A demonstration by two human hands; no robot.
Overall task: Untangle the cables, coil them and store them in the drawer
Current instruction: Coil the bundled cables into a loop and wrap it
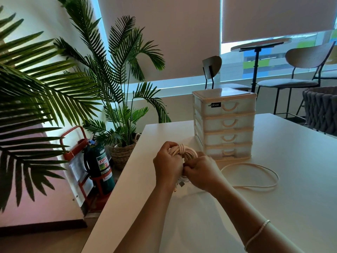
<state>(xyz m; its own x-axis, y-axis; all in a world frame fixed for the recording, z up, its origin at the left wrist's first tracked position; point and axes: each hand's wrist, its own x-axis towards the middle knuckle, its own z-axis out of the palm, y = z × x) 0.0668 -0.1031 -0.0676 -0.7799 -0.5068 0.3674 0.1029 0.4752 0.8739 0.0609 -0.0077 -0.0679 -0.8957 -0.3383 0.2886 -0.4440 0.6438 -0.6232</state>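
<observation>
A black label on the top drawer (225, 108) reads "abox"; the green fire extinguisher (100, 165) shows "FIRE".

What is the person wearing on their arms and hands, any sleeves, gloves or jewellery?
No sleeves or gloves show: both forearms are bare all the way to the bottom of the picture. The left hand wears nothing visible. On the arm of the right hand sits a thin, pale beaded bracelet. No rings or watch can be seen.
</observation>
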